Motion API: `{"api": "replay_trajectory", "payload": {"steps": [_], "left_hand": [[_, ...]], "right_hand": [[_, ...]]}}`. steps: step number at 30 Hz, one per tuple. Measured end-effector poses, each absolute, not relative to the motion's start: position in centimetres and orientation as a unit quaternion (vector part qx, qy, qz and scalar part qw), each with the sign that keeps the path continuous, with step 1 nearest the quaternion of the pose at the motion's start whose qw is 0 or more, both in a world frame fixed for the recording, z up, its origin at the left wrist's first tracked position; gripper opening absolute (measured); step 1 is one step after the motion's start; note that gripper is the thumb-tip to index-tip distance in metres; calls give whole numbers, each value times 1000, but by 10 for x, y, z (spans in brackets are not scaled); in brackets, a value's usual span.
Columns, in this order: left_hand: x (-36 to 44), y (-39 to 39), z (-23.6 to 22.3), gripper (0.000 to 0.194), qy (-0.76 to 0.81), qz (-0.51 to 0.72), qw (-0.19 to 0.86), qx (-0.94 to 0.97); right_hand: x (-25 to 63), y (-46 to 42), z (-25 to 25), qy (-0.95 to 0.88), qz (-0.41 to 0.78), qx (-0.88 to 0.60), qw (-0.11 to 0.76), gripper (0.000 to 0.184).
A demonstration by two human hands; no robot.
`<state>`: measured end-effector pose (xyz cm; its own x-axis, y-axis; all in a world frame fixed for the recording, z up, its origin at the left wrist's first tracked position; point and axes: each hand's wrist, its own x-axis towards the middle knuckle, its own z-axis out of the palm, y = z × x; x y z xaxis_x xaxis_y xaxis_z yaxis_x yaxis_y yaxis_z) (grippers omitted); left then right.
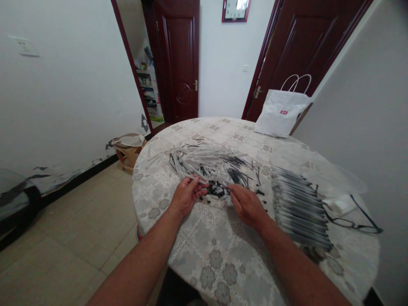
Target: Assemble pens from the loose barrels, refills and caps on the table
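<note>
From where I stand, the left hand [188, 193] and right hand [246, 205] look pinched on a thin rod [218, 185] above the dark bits [219, 194] on the desk [216, 238], best kept level with light fingertips.

You face a clock [236, 17] between two doors [179, 55], a bag [277, 111] and glasses [356, 226] rightward, a stool [125, 154] leftward.

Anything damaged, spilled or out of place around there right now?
Yes: the left wall looks damaged, with dark, ragged patches low down where its surface seems peeled. On the table, loose pale tubes and small black pieces lie jumbled, unlike the neat row of pen-like sticks at right.
</note>
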<state>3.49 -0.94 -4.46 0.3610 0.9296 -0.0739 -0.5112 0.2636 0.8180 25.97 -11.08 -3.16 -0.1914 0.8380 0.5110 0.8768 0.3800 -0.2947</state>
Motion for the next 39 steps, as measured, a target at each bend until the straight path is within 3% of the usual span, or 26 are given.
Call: {"api": "replay_trajectory", "payload": {"steps": [23,27,31,39], "left_hand": [[34,-9,-45,38,283,502,734,359],[36,-8,-47,38,302,499,724,368],[38,-13,-45,38,324,474,710,408],[39,-18,-44,35,300,444,712,452]], "right_hand": [[260,-112,-33,-752,30,-609,250,40],[254,-114,-27,-706,51,-632,316,39],[238,-113,-23,-632,150,-642,407,36],[221,-107,-33,-585,308,-595,457,36]]}}
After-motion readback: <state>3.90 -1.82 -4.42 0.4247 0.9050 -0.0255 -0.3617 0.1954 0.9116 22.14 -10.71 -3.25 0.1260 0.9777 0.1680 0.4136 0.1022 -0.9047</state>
